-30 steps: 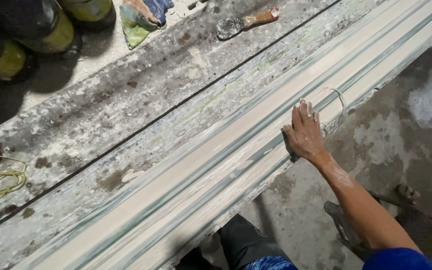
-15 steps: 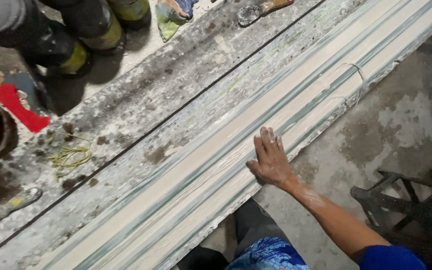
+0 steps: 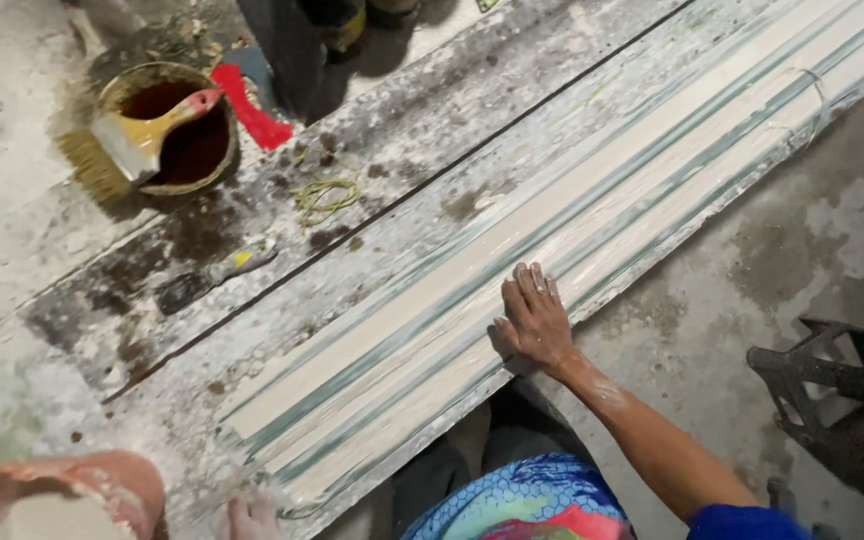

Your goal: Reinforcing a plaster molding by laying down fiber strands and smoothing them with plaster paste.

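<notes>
Flattening our right hand [image 3: 535,318] palm-down with fingers spread, we are pressing on the long ribbed moulding [image 3: 552,250], gripping nothing. Since 1 second ago we are sliding along it toward its 7 o'clock end. Our left hand [image 3: 252,518] is only peeking in at 6 o'clock; we cannot tell its state. At 10 o'clock, a brush [image 3: 137,140] is resting across a tin [image 3: 210,160], with a red scrap [image 3: 252,108] beside it; no labels are showing.

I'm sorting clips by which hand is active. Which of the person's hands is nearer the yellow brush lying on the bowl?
Left. The left hand, at the bench's near end, lies closer to the yellow brush; the right hand presses flat on the long pale strip, farther away.
</notes>
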